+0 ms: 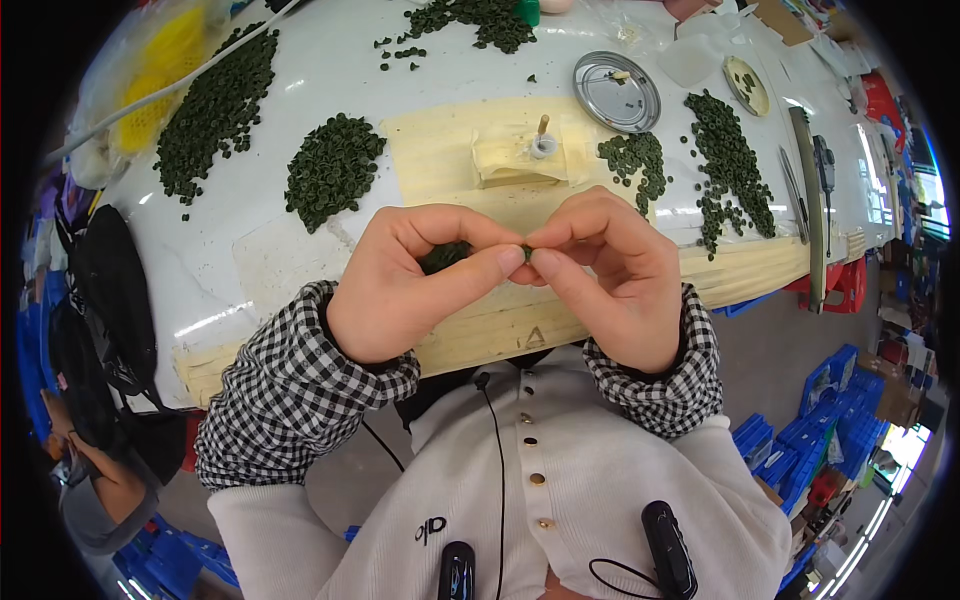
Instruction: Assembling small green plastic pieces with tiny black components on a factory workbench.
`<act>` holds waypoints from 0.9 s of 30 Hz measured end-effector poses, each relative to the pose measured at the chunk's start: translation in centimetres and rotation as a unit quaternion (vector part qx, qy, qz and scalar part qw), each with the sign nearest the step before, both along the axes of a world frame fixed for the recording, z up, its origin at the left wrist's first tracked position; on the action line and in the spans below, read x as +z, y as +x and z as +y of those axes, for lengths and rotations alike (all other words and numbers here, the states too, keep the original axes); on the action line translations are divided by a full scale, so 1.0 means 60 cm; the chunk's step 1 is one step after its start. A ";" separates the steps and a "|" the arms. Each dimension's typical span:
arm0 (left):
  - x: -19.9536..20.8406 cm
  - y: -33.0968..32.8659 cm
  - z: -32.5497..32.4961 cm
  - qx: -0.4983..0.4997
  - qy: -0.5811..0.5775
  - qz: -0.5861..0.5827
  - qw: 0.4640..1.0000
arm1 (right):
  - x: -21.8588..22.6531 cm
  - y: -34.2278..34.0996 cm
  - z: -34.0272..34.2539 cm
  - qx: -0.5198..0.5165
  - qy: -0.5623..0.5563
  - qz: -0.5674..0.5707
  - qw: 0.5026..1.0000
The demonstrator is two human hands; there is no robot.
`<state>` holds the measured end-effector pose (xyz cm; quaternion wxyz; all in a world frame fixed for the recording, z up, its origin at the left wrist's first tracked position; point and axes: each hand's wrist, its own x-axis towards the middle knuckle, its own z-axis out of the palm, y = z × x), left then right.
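Note:
My left hand (410, 285) and my right hand (600, 275) meet over the near edge of a white table (300, 90). Their fingertips pinch one small dark green ring (526, 250) between them. More dark green rings (445, 257) lie cupped in my left palm. Just beyond the hands a small peg fixture (542, 140) stands on yellowish tape. A pile of green rings (333, 168) lies to the left of it, and a smaller pile (637, 160) to the right.
Further green piles lie at far left (215, 105), top centre (480, 20) and right (730, 160). A round metal lid (617, 91) and a small dish (747, 85) sit at the back right. Blue crates (820, 420) stand on the floor. A black bag (105, 290) hangs at left.

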<state>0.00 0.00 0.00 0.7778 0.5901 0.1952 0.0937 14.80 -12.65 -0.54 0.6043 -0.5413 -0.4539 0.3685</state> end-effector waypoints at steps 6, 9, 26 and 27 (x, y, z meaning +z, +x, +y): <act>0.004 0.001 0.001 -0.002 -0.020 0.020 1.000 | 0.006 0.000 0.003 -0.037 0.034 -0.137 0.989; 0.002 0.001 0.002 -0.002 -0.039 0.021 0.999 | 0.012 -0.001 0.006 -0.052 0.058 -0.212 0.974; -0.001 0.000 0.001 0.001 -0.028 0.019 0.999 | 0.020 0.005 -0.004 -0.046 0.044 -0.300 0.952; -0.001 0.000 0.001 0.000 -0.018 0.018 1.000 | 0.018 0.007 -0.003 -0.040 0.044 -0.271 0.961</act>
